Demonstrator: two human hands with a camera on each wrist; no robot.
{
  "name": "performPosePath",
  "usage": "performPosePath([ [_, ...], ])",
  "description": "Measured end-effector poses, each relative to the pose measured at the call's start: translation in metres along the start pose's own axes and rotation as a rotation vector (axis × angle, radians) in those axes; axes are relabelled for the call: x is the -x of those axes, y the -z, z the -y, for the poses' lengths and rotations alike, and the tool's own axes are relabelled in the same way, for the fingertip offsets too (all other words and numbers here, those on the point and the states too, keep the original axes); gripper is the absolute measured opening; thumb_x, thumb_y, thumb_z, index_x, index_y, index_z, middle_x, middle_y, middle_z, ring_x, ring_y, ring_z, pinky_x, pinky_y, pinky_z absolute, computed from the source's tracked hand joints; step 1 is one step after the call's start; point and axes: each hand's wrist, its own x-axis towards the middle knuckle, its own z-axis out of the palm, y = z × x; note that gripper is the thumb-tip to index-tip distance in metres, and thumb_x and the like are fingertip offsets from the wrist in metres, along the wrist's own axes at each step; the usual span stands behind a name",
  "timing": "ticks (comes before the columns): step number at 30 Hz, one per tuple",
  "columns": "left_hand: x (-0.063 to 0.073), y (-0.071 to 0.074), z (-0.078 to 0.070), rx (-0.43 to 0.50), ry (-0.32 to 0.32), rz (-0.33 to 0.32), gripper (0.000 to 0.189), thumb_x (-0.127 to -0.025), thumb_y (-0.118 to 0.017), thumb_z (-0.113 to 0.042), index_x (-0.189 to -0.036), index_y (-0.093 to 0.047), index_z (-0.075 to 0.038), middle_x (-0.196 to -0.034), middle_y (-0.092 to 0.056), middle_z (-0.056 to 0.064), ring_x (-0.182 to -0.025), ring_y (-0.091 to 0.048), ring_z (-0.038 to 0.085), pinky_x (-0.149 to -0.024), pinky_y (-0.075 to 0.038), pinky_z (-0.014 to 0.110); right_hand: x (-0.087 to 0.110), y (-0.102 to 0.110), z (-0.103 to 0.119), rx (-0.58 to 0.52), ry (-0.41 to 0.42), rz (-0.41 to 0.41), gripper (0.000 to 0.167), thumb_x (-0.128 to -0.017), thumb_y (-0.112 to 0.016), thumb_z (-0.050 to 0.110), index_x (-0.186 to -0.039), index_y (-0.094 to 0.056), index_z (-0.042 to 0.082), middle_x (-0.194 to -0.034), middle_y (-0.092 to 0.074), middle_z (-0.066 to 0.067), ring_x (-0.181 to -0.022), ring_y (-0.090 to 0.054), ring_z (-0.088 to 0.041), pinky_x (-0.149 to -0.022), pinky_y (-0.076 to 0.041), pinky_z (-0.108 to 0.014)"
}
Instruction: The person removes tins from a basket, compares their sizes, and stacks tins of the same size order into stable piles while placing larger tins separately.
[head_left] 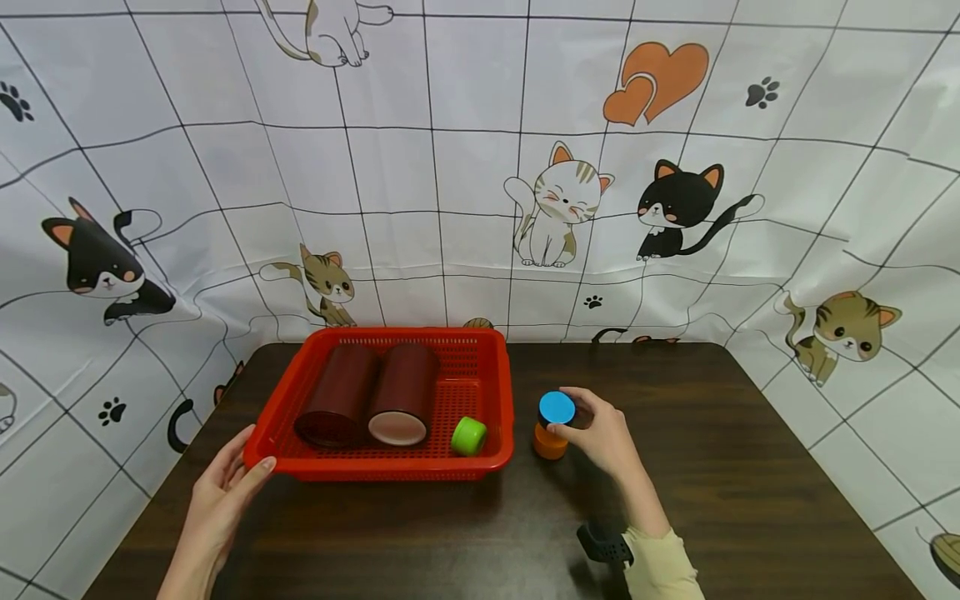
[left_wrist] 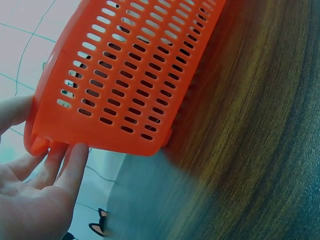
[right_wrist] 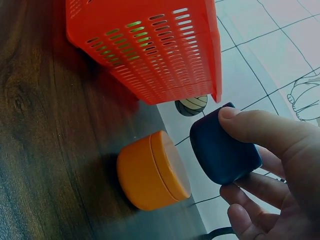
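At the near left corner of a red plastic basket [head_left: 397, 473], my left hand [head_left: 217, 498] grips the rim, thumb on top and fingers underneath, as the left wrist view confirms. My right hand [head_left: 607, 440] pinches a small round blue container [right_wrist: 222, 147] by its sides; its top is light blue in the head view. Just below it, an orange round lidded container [right_wrist: 147, 172] stands upright on the table, with a gap between the two in the right wrist view. Inside the basket lie two dark brown cylinders [head_left: 341, 396] side by side and a small green container [head_left: 468, 437].
The dark wooden table [head_left: 420, 542] meets a white grid-patterned sheet [head_left: 472, 175] with cartoon cats behind and at both sides. A black band [head_left: 603, 546] is on the right wrist. The orange container stands a short way right of the basket.
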Motion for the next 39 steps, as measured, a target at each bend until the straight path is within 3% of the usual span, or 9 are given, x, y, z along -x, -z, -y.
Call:
performPosePath([
  [9, 0.0011, 0.0003, -0.0007, -0.01, 0.01, -0.005, 0.075, -0.095, -0.065, -0.012, -0.158, -0.024, -0.012, -0.114, -0.052, -0.027, -0.1, -0.058, -0.017, -0.078, -0.052, 0.005, 0.0009, -0.0019, -0.0025, 0.029, -0.003, 0.029, 0.058, -0.081, -0.083, 0.023, -0.134, -0.06, 0.015, -0.127, -0.068, -0.012, -0.108, -0.068, -0.027, -0.092, -0.056, -0.047],
  [39, 0.0006, -0.0008, -0.0006, -0.003, 0.027, -0.021, 0.075, -0.096, -0.064, -0.01, -0.158, -0.022, -0.01, -0.113, -0.053, -0.028, -0.098, -0.058, -0.017, -0.077, -0.052, 0.005, 0.005, -0.0001, -0.0059, 0.039, 0.002, 0.113, 0.06, -0.083, -0.079, 0.019, -0.138, -0.057, 0.009, -0.132, -0.064, -0.016, -0.112, -0.066, -0.03, -0.095, -0.055, -0.049],
])
